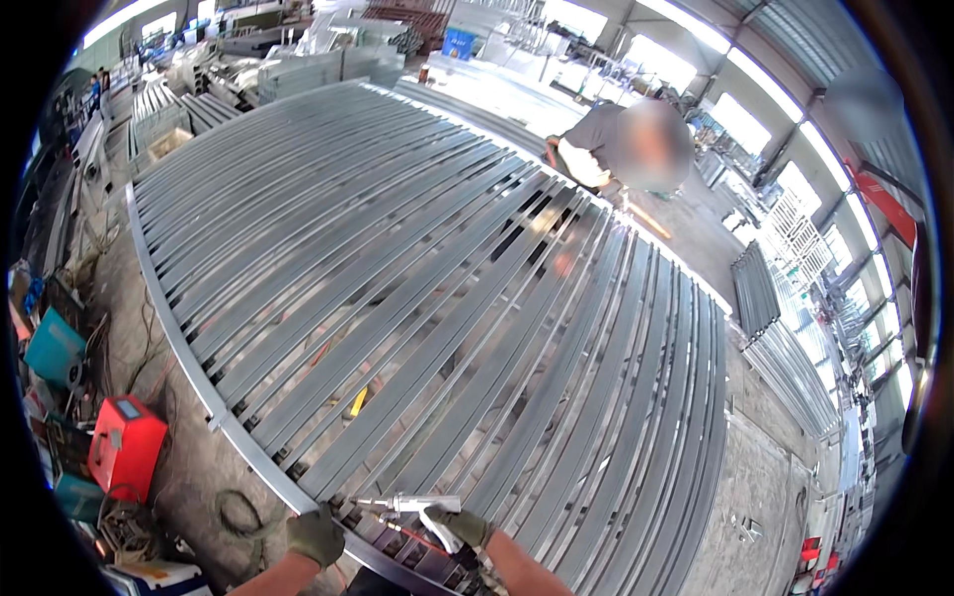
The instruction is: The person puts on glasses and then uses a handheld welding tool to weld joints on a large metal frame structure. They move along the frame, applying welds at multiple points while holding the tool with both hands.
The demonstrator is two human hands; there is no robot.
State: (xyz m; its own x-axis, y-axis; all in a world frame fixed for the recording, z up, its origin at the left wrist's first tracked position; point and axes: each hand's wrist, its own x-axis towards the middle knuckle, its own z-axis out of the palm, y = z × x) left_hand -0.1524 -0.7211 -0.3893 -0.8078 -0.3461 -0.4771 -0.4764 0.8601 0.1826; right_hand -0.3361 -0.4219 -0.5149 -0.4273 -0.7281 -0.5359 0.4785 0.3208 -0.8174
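Observation:
A large panel of parallel grey metal slats [437, 288] spreads out in front of me, with gaps between the slats. Its curved-looking near rail [174, 333] runs along my side. My left hand [316, 536], in a dark green glove, is closed on this rail at the lower edge of the panel. My right hand [462, 526], also gloved, grips the handle of a silver and white welding gun [412, 504]. The gun's thin nozzle points left, above the rail near my left hand. Part of its handle and cable is hidden by my right hand.
Across the panel a co-worker [596, 144] leans over the far rail, near a bright spot. A red machine box [129, 447], a teal box [57, 348] and coiled cable [243, 514] lie at the left. Stacked metal panels [790, 368] are at the right.

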